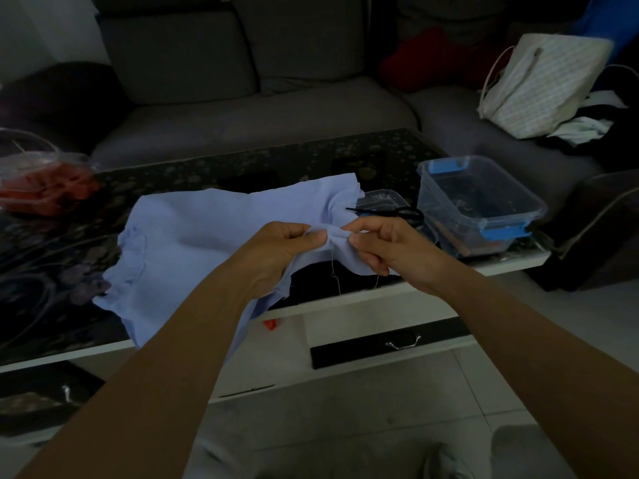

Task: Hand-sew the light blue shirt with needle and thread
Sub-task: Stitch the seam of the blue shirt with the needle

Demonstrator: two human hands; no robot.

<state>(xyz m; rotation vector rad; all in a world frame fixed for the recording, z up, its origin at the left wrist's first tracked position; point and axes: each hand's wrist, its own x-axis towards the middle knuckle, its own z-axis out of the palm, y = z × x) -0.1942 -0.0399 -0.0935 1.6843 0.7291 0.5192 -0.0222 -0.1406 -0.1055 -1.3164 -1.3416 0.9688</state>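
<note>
Our left grip (280, 250) and right grip (390, 247) each pinch 1 fold of the shirt (207, 236), which spreads toward 9 o'clock over the tabletop (242, 167); thread (333, 271) hangs from the fold toward 6 o'clock.

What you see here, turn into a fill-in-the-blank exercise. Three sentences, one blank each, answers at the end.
1. The left hand and right hand pinch a fold of the light blue ____, from which thread hangs.
2. Black ____ lie just behind the right hand, beside the clear box.
3. That box's clips are ____.
Missing words: shirt; scissors; blue.
</note>
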